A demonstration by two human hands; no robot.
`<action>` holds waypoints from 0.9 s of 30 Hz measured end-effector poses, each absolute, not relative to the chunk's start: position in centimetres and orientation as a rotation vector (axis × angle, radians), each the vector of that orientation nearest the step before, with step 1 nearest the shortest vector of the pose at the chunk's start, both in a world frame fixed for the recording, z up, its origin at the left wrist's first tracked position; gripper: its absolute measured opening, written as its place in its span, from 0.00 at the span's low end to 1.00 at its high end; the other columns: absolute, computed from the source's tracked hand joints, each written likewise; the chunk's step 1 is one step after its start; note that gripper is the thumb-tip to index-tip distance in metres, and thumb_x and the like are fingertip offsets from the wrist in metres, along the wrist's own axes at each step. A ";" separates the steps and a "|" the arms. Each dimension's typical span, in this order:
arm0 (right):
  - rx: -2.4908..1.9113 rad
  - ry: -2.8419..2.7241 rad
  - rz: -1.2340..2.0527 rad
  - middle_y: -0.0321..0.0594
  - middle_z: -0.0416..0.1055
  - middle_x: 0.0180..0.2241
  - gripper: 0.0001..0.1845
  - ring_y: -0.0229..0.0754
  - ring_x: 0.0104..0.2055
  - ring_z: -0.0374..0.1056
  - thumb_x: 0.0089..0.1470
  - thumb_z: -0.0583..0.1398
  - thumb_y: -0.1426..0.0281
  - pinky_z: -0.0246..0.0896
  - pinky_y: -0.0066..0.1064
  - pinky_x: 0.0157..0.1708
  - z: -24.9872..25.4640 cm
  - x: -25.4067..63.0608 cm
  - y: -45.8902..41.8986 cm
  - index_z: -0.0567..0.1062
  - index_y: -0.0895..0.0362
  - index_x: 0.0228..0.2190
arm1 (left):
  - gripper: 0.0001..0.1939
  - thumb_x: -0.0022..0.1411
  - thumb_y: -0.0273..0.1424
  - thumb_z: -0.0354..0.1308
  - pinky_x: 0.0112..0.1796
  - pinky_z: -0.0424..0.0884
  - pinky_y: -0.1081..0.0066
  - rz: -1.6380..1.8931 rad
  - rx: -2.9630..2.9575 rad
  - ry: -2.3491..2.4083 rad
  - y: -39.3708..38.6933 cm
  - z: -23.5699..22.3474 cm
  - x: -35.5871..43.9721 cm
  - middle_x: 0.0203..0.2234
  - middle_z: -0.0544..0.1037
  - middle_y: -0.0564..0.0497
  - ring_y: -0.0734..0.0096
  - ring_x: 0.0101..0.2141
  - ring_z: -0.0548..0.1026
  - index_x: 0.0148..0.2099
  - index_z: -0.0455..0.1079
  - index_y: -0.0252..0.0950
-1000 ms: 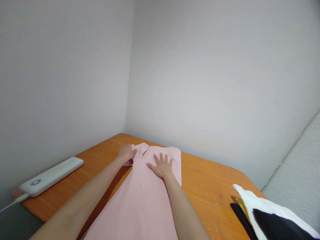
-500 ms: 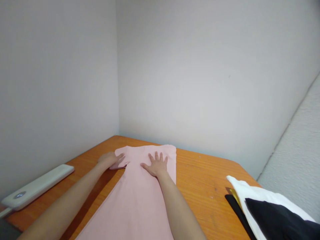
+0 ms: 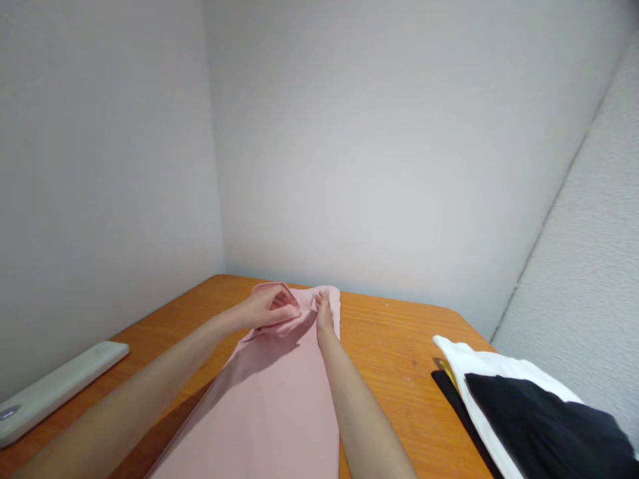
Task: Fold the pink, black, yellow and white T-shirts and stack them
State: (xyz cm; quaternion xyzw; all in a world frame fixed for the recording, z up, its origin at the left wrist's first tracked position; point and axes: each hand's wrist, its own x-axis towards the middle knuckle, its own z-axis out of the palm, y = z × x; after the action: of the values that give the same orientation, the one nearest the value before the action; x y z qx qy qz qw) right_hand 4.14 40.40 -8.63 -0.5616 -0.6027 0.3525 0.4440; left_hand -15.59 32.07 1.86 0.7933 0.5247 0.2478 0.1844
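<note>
A pink shirt (image 3: 269, 406) lies lengthwise across the table, with its far end near the back edge. My left hand (image 3: 269, 307) is closed on the short sleeve part, lifting it and bringing it over the shirt's far end. Close by on the right, my right hand (image 3: 324, 313) is turned edge-on at the far end, its fingers pinched on the pink cloth. The cloth between the two hands is bunched and raised. Part of the shirt's right edge is hidden under my right forearm.
On the wooden table (image 3: 389, 359), a white bar-shaped device (image 3: 64, 386) lies along the left wall. At the right sits a pile of clothes: a black garment (image 3: 544, 419) on a white one (image 3: 499, 362), with yellow and black cloth beneath. Walls rise behind and beside the table.
My left hand has taken up the sleeve and carried it rightward over the shirt. My right hand has gone from spread flat on the cloth to pinching it. The view has shifted slightly.
</note>
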 end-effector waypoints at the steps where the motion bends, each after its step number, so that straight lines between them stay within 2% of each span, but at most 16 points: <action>1: -1.378 -1.450 0.877 0.52 0.60 0.62 0.43 0.40 0.63 0.59 0.63 0.24 0.55 0.55 0.35 0.60 -8.7 4.4 40.7 0.54 0.65 0.64 | 0.20 0.58 0.40 0.61 0.45 0.70 0.70 0.632 2.290 1.350 31.1 1.6 -15.3 0.47 0.77 0.49 0.62 0.46 0.75 0.51 0.71 0.39; 4: -1.335 -1.365 0.865 0.50 0.66 0.58 0.34 0.40 0.59 0.65 0.64 0.37 0.56 0.61 0.34 0.56 -9.1 4.7 41.1 0.60 0.62 0.61 | 0.28 0.55 0.33 0.61 0.56 0.65 0.59 0.542 2.463 1.213 28.3 -0.3 -16.0 0.58 0.68 0.45 0.52 0.59 0.65 0.59 0.66 0.43; 7: -1.295 -1.365 0.848 0.48 0.69 0.56 0.28 0.41 0.56 0.67 0.59 0.51 0.59 0.62 0.33 0.54 -9.4 4.5 41.0 0.65 0.58 0.56 | 0.33 0.54 0.28 0.58 0.62 0.54 0.50 0.738 2.537 1.490 27.1 -2.8 -17.6 0.66 0.56 0.43 0.49 0.66 0.52 0.63 0.60 0.43; 9: -1.284 -1.397 0.829 0.47 0.70 0.55 0.26 0.41 0.56 0.67 0.56 0.54 0.62 0.61 0.33 0.54 -9.5 4.2 40.7 0.67 0.57 0.54 | 0.36 0.53 0.31 0.58 0.61 0.56 0.48 0.845 2.414 1.646 27.2 -4.2 -18.3 0.64 0.57 0.37 0.47 0.64 0.55 0.64 0.54 0.37; 11: -1.292 -1.440 0.791 0.46 0.69 0.55 0.25 0.41 0.56 0.66 0.53 0.55 0.66 0.59 0.33 0.55 -9.4 4.1 40.3 0.67 0.57 0.53 | 0.36 0.53 0.34 0.60 0.57 0.64 0.51 0.880 2.219 1.691 27.5 -5.2 -18.4 0.58 0.64 0.34 0.48 0.58 0.65 0.62 0.52 0.32; 13: -1.302 -1.501 0.744 0.45 0.68 0.54 0.26 0.42 0.54 0.66 0.49 0.55 0.71 0.59 0.34 0.55 -9.2 4.0 39.7 0.68 0.56 0.52 | 0.31 0.52 0.35 0.60 0.51 0.70 0.56 0.891 2.087 1.673 27.7 -5.8 -18.1 0.51 0.70 0.37 0.53 0.51 0.72 0.56 0.53 0.33; 15: -1.299 -1.572 0.704 0.43 0.69 0.53 0.28 0.44 0.54 0.65 0.43 0.57 0.75 0.59 0.35 0.54 -8.8 3.8 39.0 0.70 0.54 0.49 | 0.23 0.53 0.33 0.59 0.47 0.72 0.59 0.921 2.055 1.655 27.8 -6.1 -17.6 0.45 0.73 0.40 0.56 0.46 0.75 0.49 0.55 0.35; 19: -1.327 -1.826 0.539 0.38 0.66 0.57 0.31 0.51 0.63 0.53 0.37 0.61 0.79 0.47 0.45 0.60 -8.2 3.1 37.7 0.74 0.48 0.46 | 0.13 0.58 0.33 0.55 0.42 0.70 0.62 0.982 2.063 1.691 27.6 -6.6 -16.9 0.41 0.74 0.43 0.57 0.43 0.75 0.44 0.58 0.37; 21: -1.376 -1.927 0.424 0.36 0.66 0.57 0.21 0.53 0.64 0.50 0.40 0.63 0.76 0.45 0.49 0.59 -7.9 2.8 37.5 0.77 0.47 0.39 | 0.10 0.60 0.33 0.53 0.42 0.69 0.62 0.971 2.095 1.741 27.6 -6.8 -16.9 0.40 0.74 0.43 0.57 0.42 0.75 0.43 0.60 0.37; 23: -1.452 -1.870 0.356 0.39 0.71 0.52 0.07 0.51 0.59 0.57 0.49 0.61 0.71 0.50 0.46 0.56 -7.8 2.9 37.7 0.77 0.51 0.33 | 0.05 0.62 0.31 0.51 0.41 0.68 0.63 0.917 2.193 1.744 27.7 -6.8 -17.2 0.38 0.74 0.44 0.59 0.41 0.74 0.40 0.63 0.37; 25: -1.540 -1.724 0.327 0.45 0.74 0.44 0.10 0.48 0.51 0.65 0.56 0.54 0.69 0.56 0.41 0.50 -7.7 3.2 38.2 0.76 0.54 0.32 | 0.04 0.63 0.29 0.48 0.41 0.68 0.64 0.874 2.282 1.718 27.6 -6.7 -17.5 0.37 0.72 0.46 0.61 0.40 0.73 0.37 0.64 0.38; 27: -1.601 -1.619 0.317 0.48 0.74 0.40 0.15 0.47 0.44 0.68 0.59 0.49 0.70 0.60 0.37 0.44 -7.8 3.7 38.7 0.75 0.56 0.34 | 0.06 0.63 0.28 0.47 0.40 0.67 0.65 0.844 2.329 1.696 27.5 -6.3 -17.7 0.36 0.72 0.47 0.62 0.39 0.72 0.35 0.64 0.38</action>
State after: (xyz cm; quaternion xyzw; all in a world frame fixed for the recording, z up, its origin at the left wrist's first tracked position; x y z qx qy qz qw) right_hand 3.70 38.71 -7.83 -0.6356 -0.6426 0.1257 0.4089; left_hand -17.72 27.52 -6.29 0.7738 0.5637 0.2804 0.0696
